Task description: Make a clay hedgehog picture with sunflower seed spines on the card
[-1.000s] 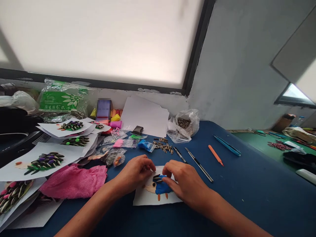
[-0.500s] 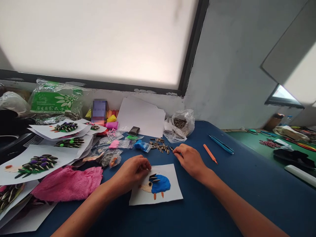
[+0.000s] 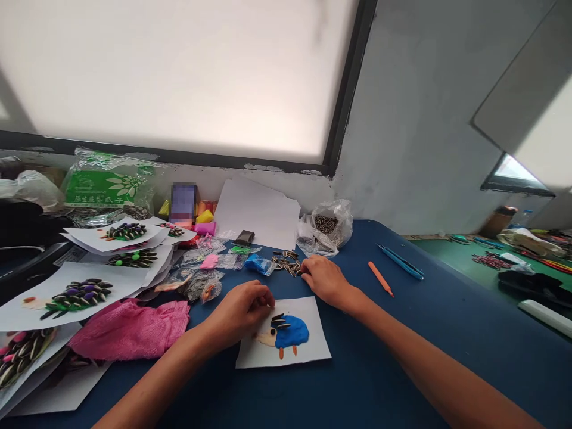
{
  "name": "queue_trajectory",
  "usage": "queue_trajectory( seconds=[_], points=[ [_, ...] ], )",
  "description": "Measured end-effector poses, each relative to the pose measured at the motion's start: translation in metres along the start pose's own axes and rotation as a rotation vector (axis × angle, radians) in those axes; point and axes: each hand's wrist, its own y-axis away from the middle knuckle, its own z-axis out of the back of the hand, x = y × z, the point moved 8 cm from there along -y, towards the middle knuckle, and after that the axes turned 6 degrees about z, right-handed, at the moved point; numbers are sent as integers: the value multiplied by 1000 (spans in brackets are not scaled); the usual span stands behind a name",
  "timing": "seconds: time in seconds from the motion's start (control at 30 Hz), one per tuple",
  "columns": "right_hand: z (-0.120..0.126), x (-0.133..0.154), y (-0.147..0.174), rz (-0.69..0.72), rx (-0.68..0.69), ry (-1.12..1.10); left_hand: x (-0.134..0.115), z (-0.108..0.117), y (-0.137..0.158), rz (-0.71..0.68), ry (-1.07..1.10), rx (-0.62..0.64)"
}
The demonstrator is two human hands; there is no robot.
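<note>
A sheet of white paper [image 3: 308,356] lies on the blue table. On it is a hedgehog shape of blue clay [image 3: 292,332], with a pale snout, a black eye, orange feet and a few sunflower seeds stuck at the front of the back. My left hand [image 3: 250,307] rests over the paper's upper left corner, fingers curled together; what is under its fingertips is hidden. Beyond the paper, my right hand [image 3: 326,280] pinches with thumb and forefinger at the right edge of a small pile of striped sunflower seeds [image 3: 286,262].
Finished seed-and-clay pictures [image 3: 80,298] are stacked at left, beside a pink cloth [image 3: 134,330]. Bags of coloured clay [image 3: 259,264] lie behind my left hand. A bag of seeds [image 3: 326,225] and paper sheets [image 3: 257,208] stand by the wall. An orange pen [image 3: 381,279] and blue tweezers [image 3: 400,261] lie right.
My right hand has shifted slightly left, closer in to the seed pile. The left hand stays on the paper's corner. The view has turned a little to the left.
</note>
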Motion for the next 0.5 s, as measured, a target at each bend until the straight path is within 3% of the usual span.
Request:
queue_trajectory(
  seconds=[0.5],
  points=[
    [5, 0, 12, 74, -4, -24, 0, 0, -1, 5, -1, 4]
  ],
)
